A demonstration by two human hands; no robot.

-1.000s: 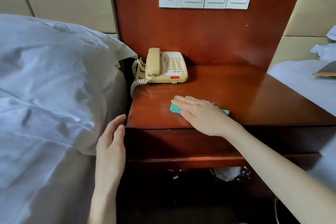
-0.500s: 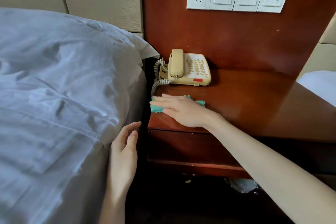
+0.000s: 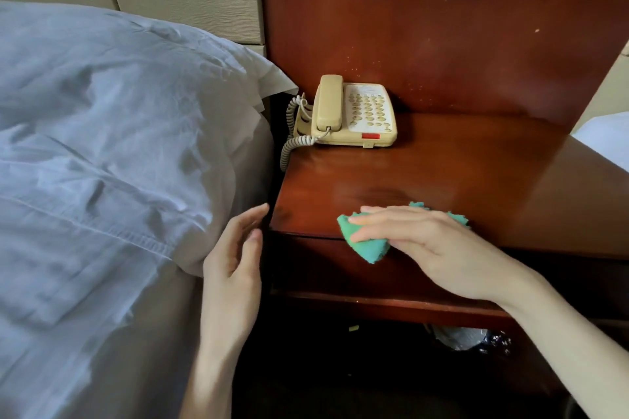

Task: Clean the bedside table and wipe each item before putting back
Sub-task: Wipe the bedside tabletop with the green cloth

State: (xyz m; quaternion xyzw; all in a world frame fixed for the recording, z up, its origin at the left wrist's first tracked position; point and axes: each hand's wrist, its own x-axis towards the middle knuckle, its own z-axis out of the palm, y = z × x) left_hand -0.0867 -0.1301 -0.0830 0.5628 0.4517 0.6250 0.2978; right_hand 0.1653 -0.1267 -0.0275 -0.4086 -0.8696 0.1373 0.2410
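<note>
- Reddish wood fills the scene: a bedside table [image 3: 476, 180] set against a matching back panel, with a bed [image 3: 102, 146] close on its left.
- Right hand [image 3: 429, 245] lies flat, fingers straight, pressing a green cloth [image 3: 366, 245] onto the table's front edge; one corner hangs over.
- Left hand [image 3: 235, 265] is relaxed and holds nothing, just beside the table's left corner.
- Telephone [image 3: 354, 112] sits at the back left, well apart from the cloth.
- Judging by this, the top is mid-wipe; the telephone looks yet to be wiped.

Soft daylight, glossy tabletop [image 3: 476, 180] glare, dark underside
</note>
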